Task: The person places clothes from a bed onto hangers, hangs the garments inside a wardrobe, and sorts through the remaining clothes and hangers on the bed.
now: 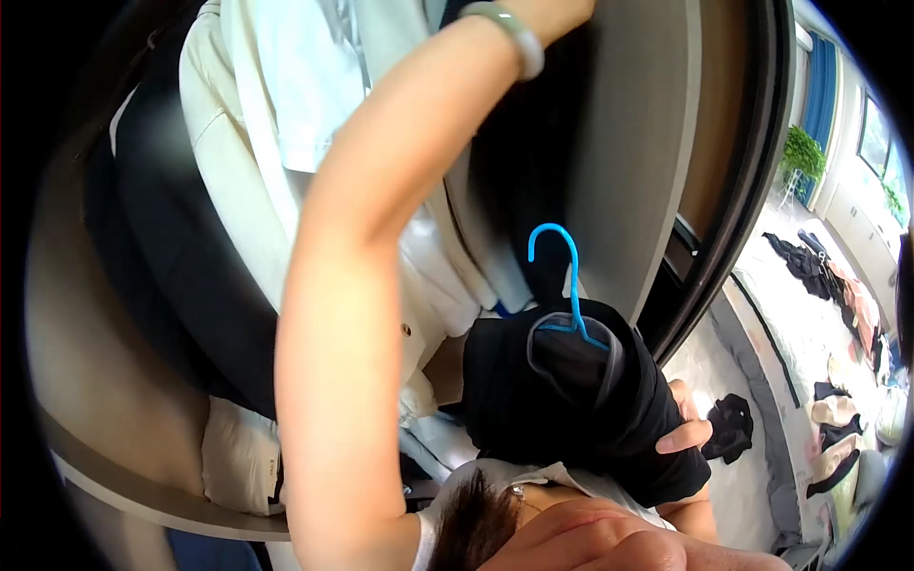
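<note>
A black garment with a grey-edged neck opening hangs on a blue hanger, its hook pointing up. My right hand is closed round the garment's right side, fingers pressed into the cloth. Across the view rises my left arm, a pale bangle on its wrist. Only the base of my left hand shows at the top edge; its fingers are out of frame. Behind that arm hang white and cream clothes and dark clothes inside the wardrobe.
A grey wardrobe panel and dark door frame stand to the right. A white bundle sits on the wardrobe floor at left. Beyond are a bed with scattered clothes, a black cloth on the floor, and a plant.
</note>
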{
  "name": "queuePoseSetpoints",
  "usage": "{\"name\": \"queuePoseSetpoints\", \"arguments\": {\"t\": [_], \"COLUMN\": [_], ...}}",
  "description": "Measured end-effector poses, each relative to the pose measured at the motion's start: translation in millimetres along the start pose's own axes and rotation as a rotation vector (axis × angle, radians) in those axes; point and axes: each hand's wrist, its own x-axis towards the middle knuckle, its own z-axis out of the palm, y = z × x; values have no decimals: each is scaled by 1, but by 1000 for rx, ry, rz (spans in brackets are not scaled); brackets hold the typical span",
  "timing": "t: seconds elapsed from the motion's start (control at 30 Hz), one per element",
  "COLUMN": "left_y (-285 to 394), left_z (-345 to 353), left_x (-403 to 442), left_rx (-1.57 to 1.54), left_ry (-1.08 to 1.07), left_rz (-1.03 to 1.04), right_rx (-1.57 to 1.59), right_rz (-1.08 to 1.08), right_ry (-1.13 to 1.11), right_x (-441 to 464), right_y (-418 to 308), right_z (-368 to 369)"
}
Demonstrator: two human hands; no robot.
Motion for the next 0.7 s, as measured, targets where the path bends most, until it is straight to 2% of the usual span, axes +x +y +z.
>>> {"name": "queuePoseSetpoints", "arguments": {"t": [0.03,0.07,0.13,0.17,0.27,0.33,0.37,0.53,0.7], "left_y": [-1,8,21,21,15,1,-8,-56,-126], "left_z": [47,65,101,106,131,181,205,200,193], "left_x": [23,18,8,3,-13,-30,-41,-119,-207], "left_rx": [109,103,474,662,1224,798,626,144,-113], "left_ry": [-118,-115,-267,-330,-514,-548,-545,-394,-380], "left_rz": [-28,-18,-89,-126,-247,193,206,-120,-392], "right_rx": [19,20,-36,-73,-37,94,142,142,-94], "right_rz": [16,10,45,-40,-103,-167,-193,-389,-500], "right_ry": [71,81,142,8,-73,-130,-142,314,242], "right_x": [-3,-8,-13,-18,-20,-20,-16,6,88], "right_y": [-5,-9,-14,-8,-21,-29,-32,-66,-91], "right_z": [8,14,-1,-26,-38,-41,-42,-11,-1]}}
